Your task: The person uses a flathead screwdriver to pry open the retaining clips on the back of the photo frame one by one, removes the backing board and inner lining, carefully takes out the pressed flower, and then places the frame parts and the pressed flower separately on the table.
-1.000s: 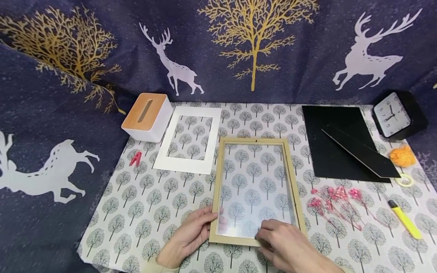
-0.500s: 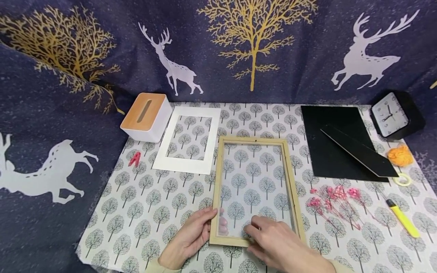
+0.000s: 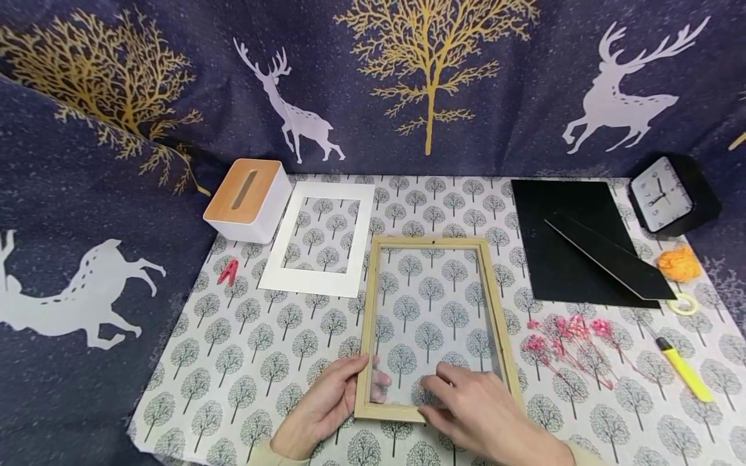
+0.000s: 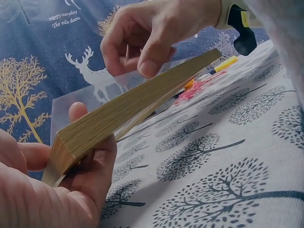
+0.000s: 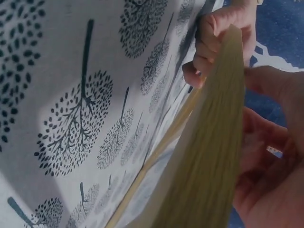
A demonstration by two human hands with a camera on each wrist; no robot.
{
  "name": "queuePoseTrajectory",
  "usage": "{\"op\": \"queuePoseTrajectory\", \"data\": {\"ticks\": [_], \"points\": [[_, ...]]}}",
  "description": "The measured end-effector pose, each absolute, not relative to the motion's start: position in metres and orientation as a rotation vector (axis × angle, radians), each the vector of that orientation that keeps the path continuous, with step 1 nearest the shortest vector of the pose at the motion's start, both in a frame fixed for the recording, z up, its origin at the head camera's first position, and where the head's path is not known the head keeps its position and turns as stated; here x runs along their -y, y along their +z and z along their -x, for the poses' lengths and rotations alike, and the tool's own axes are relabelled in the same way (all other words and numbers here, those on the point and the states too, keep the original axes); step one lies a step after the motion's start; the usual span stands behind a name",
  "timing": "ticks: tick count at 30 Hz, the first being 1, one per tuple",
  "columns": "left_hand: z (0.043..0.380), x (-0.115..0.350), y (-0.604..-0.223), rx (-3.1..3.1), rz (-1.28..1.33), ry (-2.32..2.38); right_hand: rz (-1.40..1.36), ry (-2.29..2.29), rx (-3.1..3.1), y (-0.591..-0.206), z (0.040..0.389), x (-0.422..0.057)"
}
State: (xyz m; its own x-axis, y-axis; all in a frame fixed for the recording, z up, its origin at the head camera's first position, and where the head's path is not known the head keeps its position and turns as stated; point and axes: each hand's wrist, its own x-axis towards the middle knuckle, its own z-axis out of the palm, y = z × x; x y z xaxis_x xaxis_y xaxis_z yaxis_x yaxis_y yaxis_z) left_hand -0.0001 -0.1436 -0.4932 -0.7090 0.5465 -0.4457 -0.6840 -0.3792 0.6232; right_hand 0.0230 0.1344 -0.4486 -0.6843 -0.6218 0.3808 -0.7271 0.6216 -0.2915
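Observation:
A light wooden picture frame (image 3: 506,336) is held tilted over the tree-print cloth, with a clear sheet (image 3: 431,304) across its opening. My left hand (image 3: 329,404) grips its left rail near the lower corner, fingertips showing through the sheet. In the left wrist view the clear sheet (image 4: 66,114) stands out past the wooden rail (image 4: 137,97). My right hand (image 3: 478,411) is at the lower rail, bent fingers over the sheet and thumb by the wood. Whether its fingertips pinch anything is hidden.
A white mat (image 3: 309,281) and tissue box (image 3: 245,194) are at the back left, with a red clip (image 3: 228,272). To the right lie a black backing board (image 3: 559,272), pink dried flowers (image 3: 574,330), yellow cutter (image 3: 688,372), orange ball (image 3: 679,263) and clock (image 3: 670,194).
My right hand's fingers have shifted left along the lower rail and a little farther over the sheet. The left hand keeps its grip on the frame. The head view has drifted slightly.

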Motion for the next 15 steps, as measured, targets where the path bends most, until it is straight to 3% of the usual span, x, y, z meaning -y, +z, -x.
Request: {"op": "queuePoseTrajectory", "data": {"ticks": [8, 15], "points": [[0.003, 0.145, -0.495, -1.156, 0.234, 2.065, -0.927, 0.496, 2.288, -0.446, -0.031, -0.148], [0.005, 0.147, -0.495, -1.175, 0.209, 2.035, -0.388, 0.374, 2.459, -0.431, -0.043, -0.173]]}}
